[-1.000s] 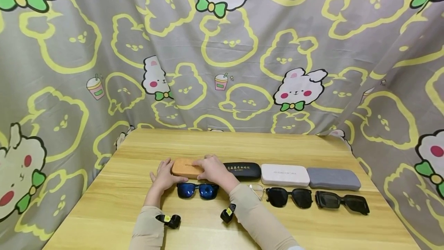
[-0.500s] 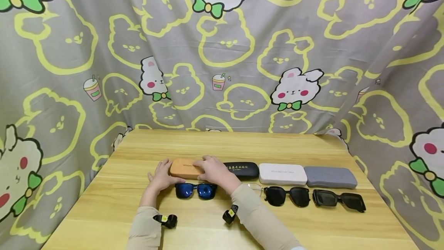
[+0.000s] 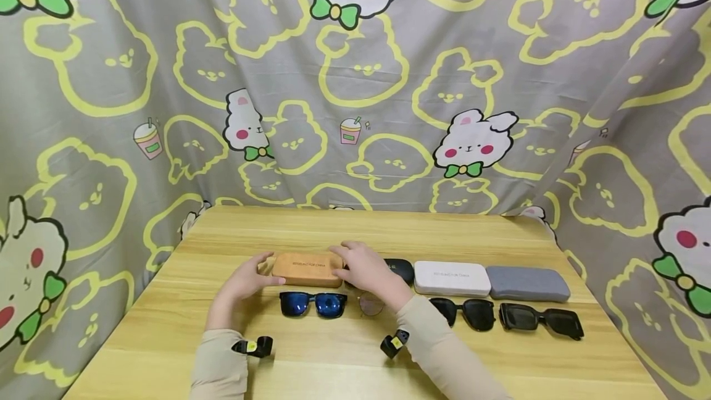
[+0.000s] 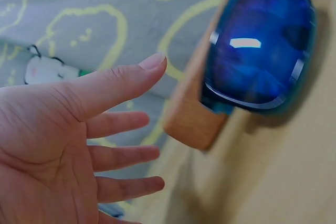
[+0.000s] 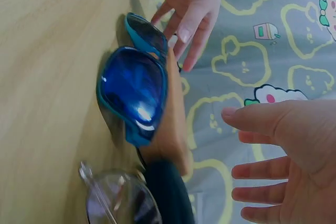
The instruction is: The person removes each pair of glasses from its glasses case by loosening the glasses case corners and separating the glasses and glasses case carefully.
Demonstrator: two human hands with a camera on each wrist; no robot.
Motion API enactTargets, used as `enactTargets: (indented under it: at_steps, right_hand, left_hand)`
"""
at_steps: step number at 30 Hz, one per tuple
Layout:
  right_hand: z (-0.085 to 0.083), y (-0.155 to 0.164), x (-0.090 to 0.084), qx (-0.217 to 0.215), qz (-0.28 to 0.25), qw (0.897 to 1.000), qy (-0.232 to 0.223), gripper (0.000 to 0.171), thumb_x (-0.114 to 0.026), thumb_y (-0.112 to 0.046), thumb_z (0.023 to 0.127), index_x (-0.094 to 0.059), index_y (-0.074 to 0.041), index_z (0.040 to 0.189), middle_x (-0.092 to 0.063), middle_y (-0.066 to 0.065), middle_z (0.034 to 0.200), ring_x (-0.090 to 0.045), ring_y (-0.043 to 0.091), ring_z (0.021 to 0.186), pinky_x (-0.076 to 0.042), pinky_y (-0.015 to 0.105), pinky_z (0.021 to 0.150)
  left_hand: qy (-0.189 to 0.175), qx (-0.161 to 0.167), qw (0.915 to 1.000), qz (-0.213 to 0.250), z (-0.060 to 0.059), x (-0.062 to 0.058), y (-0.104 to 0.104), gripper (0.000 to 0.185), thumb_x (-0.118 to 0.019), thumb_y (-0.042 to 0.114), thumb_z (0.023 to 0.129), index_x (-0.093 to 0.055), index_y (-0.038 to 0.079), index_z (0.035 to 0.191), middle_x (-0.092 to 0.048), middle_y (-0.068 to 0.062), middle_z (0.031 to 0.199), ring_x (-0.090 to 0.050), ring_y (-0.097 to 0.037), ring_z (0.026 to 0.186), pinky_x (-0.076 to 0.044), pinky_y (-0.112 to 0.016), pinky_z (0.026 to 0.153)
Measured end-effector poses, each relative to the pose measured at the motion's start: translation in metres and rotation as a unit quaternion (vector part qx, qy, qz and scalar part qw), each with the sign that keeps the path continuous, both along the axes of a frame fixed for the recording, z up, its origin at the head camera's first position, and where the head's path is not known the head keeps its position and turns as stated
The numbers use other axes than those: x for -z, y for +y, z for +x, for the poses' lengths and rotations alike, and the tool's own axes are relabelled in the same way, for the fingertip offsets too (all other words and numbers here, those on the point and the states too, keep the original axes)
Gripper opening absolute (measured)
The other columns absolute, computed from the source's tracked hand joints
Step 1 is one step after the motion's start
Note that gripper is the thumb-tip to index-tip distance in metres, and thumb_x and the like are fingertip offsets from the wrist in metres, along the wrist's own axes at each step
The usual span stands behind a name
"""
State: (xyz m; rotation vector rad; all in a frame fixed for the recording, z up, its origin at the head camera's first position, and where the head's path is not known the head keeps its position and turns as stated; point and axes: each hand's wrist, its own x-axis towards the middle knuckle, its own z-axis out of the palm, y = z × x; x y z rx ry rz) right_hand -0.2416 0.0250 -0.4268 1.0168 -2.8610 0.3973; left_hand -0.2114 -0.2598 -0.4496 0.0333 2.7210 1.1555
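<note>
Tan cork-textured glasses case (image 3: 307, 268), oblong, dark lettering on lid. Left hand (image 3: 244, 279) at its 9 o'clock, right hand (image 3: 366, 269) at 3; fingers of both spread, gripping nothing.

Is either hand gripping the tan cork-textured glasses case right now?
No: both wrist views show the left hand and right hand open with fingers spread, apart from the tan cork-textured glasses case.

A light wooden table (image 3: 444, 227) carried a row of four glasses cases: a tan case (image 3: 307, 269), a black case (image 3: 401, 269), a white case (image 3: 452, 278) and a grey case (image 3: 528, 283). Just in front lay blue sunglasses (image 3: 313, 304), clear glasses (image 3: 371, 305) and two dark sunglasses (image 3: 466, 313) (image 3: 541, 320).
</note>
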Motion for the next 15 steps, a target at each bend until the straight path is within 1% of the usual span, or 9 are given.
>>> enactTargets:
  at_steps: [3,6,9,13,15]
  right_hand:
    - [0.001,0.014,-0.006,0.007,-0.011,1.000,0.008,0.052,-0.066,-0.035,0.092,-0.054,-0.017,0.139,-0.062,0.010,0.131,-0.060,0.028,0.120,-0.053,0.042,0.097]
    - [0.002,0.028,-0.012,0.022,-0.027,0.999,-0.006,0.051,-0.065,-0.034,0.093,-0.053,-0.017,0.140,-0.063,0.010,0.131,-0.061,0.029,0.119,-0.052,0.043,0.098]
    - [0.003,0.042,-0.016,0.038,-0.042,0.998,-0.008,0.050,-0.065,-0.034,0.094,-0.054,-0.016,0.140,-0.062,0.011,0.132,-0.060,0.031,0.120,-0.051,0.046,0.100]
    - [0.004,0.061,-0.022,0.056,-0.051,0.997,0.013,0.050,-0.065,-0.035,0.093,-0.056,-0.015,0.138,-0.064,0.011,0.131,-0.061,0.032,0.120,-0.050,0.047,0.101]
    - [0.004,0.071,-0.025,0.066,-0.055,0.996,0.026,0.049,-0.065,-0.035,0.093,-0.057,-0.015,0.137,-0.064,0.011,0.130,-0.062,0.032,0.119,-0.050,0.047,0.100]
  left_hand:
    - [0.009,0.001,0.9999,-0.008,0.001,-0.011,0.005,0.085,-0.071,0.037,0.087,-0.029,0.002,0.151,-0.031,-0.032,0.152,-0.030,-0.056,0.137,-0.030,-0.068,0.109]
    - [0.013,-0.001,0.9999,0.005,0.003,-0.022,0.011,0.077,-0.063,0.039,0.093,-0.029,0.004,0.152,-0.030,-0.029,0.154,-0.028,-0.054,0.139,-0.029,-0.067,0.110]
    - [0.029,0.002,0.9995,0.008,0.005,-0.032,0.015,0.066,-0.053,0.037,0.099,-0.030,0.004,0.151,-0.032,-0.028,0.154,-0.029,-0.053,0.139,-0.030,-0.065,0.111]
    - [0.064,0.006,0.9979,-0.003,0.004,-0.043,0.021,0.054,-0.044,0.031,0.104,-0.035,0.003,0.149,-0.038,-0.027,0.151,-0.035,-0.051,0.137,-0.035,-0.062,0.109]
    - [0.074,0.000,0.9973,-0.003,0.002,-0.049,0.025,0.051,-0.042,0.031,0.105,-0.038,0.006,0.149,-0.041,-0.024,0.150,-0.037,-0.049,0.137,-0.037,-0.061,0.108]
